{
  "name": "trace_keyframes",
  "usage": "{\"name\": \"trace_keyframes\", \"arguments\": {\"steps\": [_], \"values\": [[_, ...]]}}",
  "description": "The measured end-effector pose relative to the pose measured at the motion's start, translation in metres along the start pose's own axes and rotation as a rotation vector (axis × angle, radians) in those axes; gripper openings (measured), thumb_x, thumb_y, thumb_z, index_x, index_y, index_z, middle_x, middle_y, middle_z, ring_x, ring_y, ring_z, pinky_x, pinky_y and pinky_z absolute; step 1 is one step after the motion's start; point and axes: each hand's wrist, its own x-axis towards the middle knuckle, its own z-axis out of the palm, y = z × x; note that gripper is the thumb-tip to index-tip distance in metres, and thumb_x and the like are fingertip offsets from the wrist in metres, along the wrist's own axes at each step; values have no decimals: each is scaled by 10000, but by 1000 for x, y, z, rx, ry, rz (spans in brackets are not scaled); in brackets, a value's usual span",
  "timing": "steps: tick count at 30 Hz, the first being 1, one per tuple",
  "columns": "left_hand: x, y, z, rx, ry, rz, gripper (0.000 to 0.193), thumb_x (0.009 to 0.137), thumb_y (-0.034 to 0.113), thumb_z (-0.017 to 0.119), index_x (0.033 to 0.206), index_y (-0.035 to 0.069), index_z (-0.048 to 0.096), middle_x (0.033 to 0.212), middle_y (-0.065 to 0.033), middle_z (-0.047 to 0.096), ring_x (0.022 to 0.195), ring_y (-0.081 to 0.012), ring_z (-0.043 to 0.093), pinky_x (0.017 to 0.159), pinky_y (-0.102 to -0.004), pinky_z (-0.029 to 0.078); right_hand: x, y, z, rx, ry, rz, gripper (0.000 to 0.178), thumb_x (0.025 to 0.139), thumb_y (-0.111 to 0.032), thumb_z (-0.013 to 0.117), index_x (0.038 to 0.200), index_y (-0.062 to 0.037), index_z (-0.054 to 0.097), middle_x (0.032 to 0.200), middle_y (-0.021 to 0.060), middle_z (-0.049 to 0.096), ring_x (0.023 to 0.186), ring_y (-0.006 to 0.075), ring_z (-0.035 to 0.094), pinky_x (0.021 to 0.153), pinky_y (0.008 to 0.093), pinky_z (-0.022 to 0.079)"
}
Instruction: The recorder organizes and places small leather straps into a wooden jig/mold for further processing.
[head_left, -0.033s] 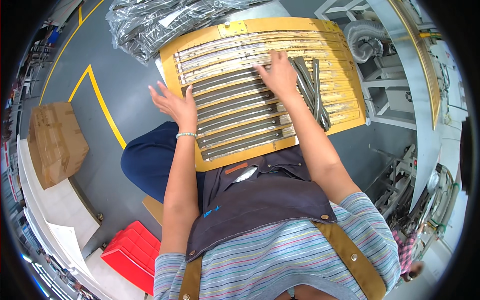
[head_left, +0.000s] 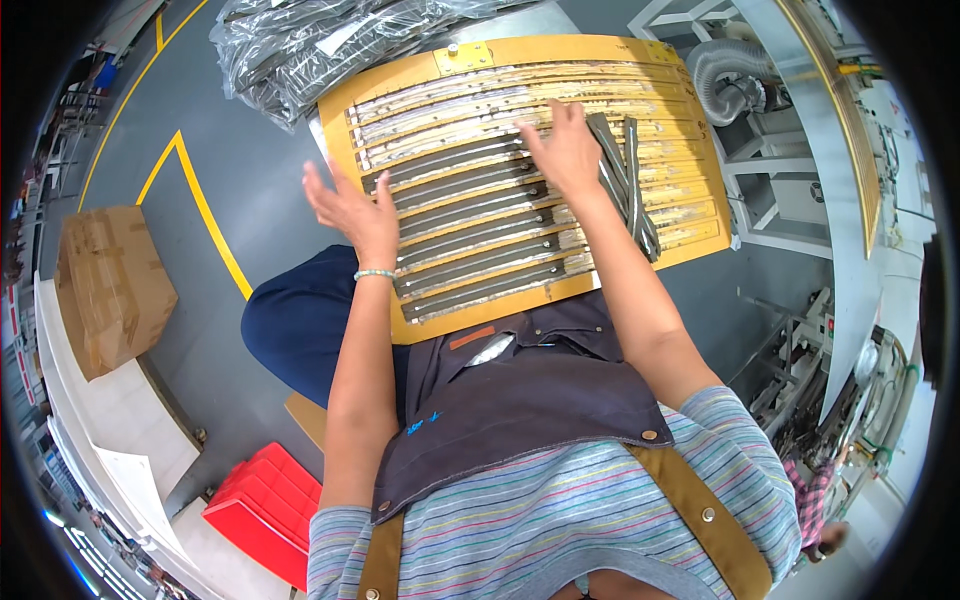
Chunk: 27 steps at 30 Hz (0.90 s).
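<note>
A yellow board [head_left: 590,46] with rows of long slots lies across my lap. Dark grey zipper strips [head_left: 483,288] sit side by side in its lower left rows, each with a light line along its length. A few loose zipper strips [head_left: 634,180] lie crosswise in a bunch on the right part. Over the upper right ends of the laid strips is my right hand [head_left: 568,155], fingers apart, nothing visible in it. My left hand [head_left: 352,215] is spread at the board's left edge, holding nothing. Whether either hand touches the board I cannot tell.
Clear plastic bags [head_left: 300,60] of dark material lie beyond the board. On the left are a cardboard box [head_left: 115,285] and a red bin [head_left: 265,505]. A ribbed duct [head_left: 725,75] and a white metal frame [head_left: 770,180] stand at the right.
My right hand has shifted slightly right. My left hand has moved a little right too. The strips lie as before.
</note>
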Motion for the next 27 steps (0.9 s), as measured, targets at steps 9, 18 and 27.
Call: {"name": "trace_keyframes", "arguments": {"steps": [9, 18, 27], "values": [[12, 89, 22, -432, -534, 735, 353, 962, 164, 655, 1308, 100, 678, 1458, -25, 566, 1438, -327, 390, 1153, -493, 327, -37, 83, -64, 247, 58, 147, 504, 998, -388, 626, 1318, 1, 601, 1121, 151, 599, 996, 321, 625, 882, 423, 507], [19, 107, 38, -432, -534, 856, 370, 966, 192, 641, 1320, 83, 658, 1441, -20, 573, 1380, -284, 451, 1148, -436, 348, -84, 140, -84, 344, 80, 332, 462, 984, -263, 682, 1345, 10, 595, 994, 57, 585, 720, 148, 512, 725, 308, 472], [25, 117, 37, -192, -406, 1157, 387, 942, 148, 598, 1299, 4, 633, 1370, -71, 589, 1344, -268, 487, 1170, -448, 354, -79, 120, -81, 368, 41, 274, 374, 945, -214, 708, 1258, -15, 659, 1011, 65, 605, 662, 150, 534, 676, 313, 483]]}}
